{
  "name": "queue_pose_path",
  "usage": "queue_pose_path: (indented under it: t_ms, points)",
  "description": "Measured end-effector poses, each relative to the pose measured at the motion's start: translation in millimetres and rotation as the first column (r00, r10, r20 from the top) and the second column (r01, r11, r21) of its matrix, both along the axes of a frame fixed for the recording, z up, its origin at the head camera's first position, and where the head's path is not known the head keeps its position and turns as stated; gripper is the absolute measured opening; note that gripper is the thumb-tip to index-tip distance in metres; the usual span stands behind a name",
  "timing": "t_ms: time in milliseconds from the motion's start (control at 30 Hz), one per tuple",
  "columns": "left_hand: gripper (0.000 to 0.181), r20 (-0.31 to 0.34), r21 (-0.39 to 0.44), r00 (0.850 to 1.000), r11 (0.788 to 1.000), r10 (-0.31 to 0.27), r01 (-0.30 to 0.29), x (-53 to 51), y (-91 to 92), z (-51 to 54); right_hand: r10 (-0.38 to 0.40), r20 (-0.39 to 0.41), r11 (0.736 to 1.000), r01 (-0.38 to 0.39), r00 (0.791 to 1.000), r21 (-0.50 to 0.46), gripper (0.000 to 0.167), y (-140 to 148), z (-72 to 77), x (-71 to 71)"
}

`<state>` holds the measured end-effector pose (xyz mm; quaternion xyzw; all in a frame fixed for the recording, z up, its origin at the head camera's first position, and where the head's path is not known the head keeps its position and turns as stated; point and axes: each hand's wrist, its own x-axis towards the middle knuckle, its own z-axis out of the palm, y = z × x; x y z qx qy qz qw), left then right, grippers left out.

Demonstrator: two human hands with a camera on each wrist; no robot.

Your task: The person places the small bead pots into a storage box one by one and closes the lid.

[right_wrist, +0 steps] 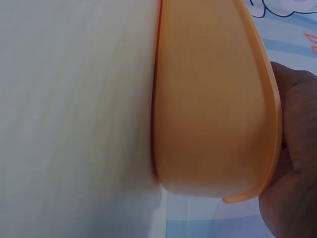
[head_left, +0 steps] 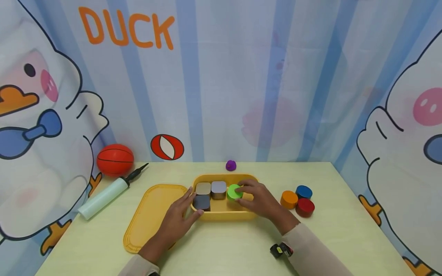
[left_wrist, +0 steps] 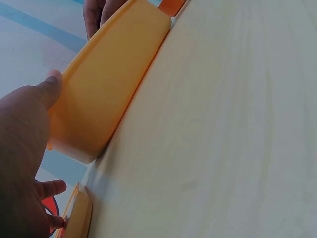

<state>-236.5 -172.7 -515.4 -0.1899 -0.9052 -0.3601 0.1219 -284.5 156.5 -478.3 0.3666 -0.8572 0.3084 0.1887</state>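
Observation:
In the head view a yellow box (head_left: 228, 216) holds a beige block (head_left: 203, 188), a lilac-grey block (head_left: 218, 189) and a dark grey block (head_left: 202, 202) at its left. My right hand (head_left: 257, 197) reaches over the box's right part and pinches a bright green round block (head_left: 234, 192) inside it. Against the box's left end rests my left hand (head_left: 176, 218), fingers spread, thumb at the front corner. The left wrist view has the left thumb touching the rim of the box (left_wrist: 104, 79). In the right wrist view the box wall (right_wrist: 213, 99) hides the fingertips.
A yellow lid (head_left: 148, 214) lies left of the box. Orange (head_left: 289, 199), blue (head_left: 304, 192) and red (head_left: 305, 207) round blocks sit to the right. Behind stands a small purple toy (head_left: 231, 165); a red ball (head_left: 115, 160) and a pump (head_left: 105, 197) are at far left.

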Motion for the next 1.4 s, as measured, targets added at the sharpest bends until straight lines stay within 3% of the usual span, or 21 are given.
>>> queue_pose_path:
  t_ms: [233,800,1033,1400]
  points:
    - [0.073,0.007,-0.002,1.000,1.000,0.005,-0.005,0.5,0.5,1.9,0.040,0.115,0.997,-0.048,0.992,0.064,0.026,-10,4.7,-1.3]
    - [0.074,0.028,-0.013,1.000,1.000,0.006,-0.006,-0.6,0.4,0.6,0.112,0.227,0.990,-0.129,0.968,0.063,0.028,-29,6.4,-11.1]
    - [0.073,0.025,-0.004,1.000,1.000,0.006,-0.006,-0.5,0.9,-0.2,0.140,0.238,0.984,-0.162,0.961,0.079,0.028,-35,6.6,-14.9]
    - [0.074,0.024,-0.007,1.000,1.000,0.008,-0.008,0.4,1.5,1.8,0.106,0.331,0.979,-0.156,0.938,0.130,0.029,-42,8.7,-15.6]
